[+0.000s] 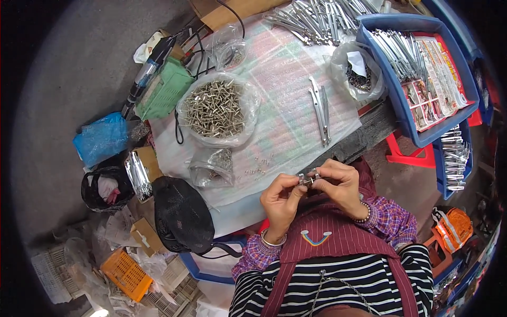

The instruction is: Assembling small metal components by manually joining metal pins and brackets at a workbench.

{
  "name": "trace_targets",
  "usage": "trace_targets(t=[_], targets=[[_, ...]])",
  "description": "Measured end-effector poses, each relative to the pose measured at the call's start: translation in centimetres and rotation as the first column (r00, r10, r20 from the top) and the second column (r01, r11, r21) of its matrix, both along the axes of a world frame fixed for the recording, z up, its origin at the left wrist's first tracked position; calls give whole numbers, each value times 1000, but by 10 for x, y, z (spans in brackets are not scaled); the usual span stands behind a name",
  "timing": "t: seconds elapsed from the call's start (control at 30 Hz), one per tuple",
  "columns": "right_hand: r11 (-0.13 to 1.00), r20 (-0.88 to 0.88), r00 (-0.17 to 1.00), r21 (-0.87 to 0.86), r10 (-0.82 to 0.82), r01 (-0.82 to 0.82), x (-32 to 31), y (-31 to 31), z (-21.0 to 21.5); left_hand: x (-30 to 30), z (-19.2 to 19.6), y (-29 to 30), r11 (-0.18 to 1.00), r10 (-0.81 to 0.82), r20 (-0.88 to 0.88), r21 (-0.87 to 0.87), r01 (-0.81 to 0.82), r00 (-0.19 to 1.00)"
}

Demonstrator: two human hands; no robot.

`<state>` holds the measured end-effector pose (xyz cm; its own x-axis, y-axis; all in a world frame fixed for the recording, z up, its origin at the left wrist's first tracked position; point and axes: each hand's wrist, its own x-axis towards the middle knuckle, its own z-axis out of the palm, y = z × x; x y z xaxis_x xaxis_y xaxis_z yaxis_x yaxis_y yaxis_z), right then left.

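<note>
Close to my body, at the table's front edge, both hands meet over a small shiny metal fitting (310,179). My left hand (281,201) pinches one end of it between thumb and fingertips. The other end is pinched by my right hand (339,184). The fingers partly cover the fitting, so its exact kind cannot be made out. Beyond the hands lie long silver metal arms (319,112), side by side on the table. Several tiny metal pieces (257,168) are scattered left of my left hand. Further left stands a clear bag of metal rivets (214,108).
A plastic-covered table (285,68) stretches ahead. At its far side is a pile of metal strips (322,21). To the right are a blue bin (419,138) of metal arms and a bag of dark small parts (364,87). A black mesh cap (182,214) sits at the left edge.
</note>
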<state>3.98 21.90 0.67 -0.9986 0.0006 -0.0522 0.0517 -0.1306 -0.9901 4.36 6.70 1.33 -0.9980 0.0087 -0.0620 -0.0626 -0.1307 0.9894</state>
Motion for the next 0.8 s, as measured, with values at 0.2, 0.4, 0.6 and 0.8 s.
trace_targets(t=[0.2, 0.4, 0.6, 0.8], targets=[[999, 73, 996, -3, 48, -48, -1, 3, 0, -3, 0, -6, 993, -52, -59, -107, 46, 997], [998, -22, 999, 51, 37, -36, -4, 6, 7, -2, 14, -7, 988, -68, 97, -132, 80, 993], [982, -122, 992, 188, 36, -13, -4, 3, 13, 0, 16, -7, 970, -46, 87, -235, 66, 995], [980, -187, 982, 197, 5, 32, 0, -4, 12, 7, 9, -6, 898, -52, -149, -440, -19, 988]])
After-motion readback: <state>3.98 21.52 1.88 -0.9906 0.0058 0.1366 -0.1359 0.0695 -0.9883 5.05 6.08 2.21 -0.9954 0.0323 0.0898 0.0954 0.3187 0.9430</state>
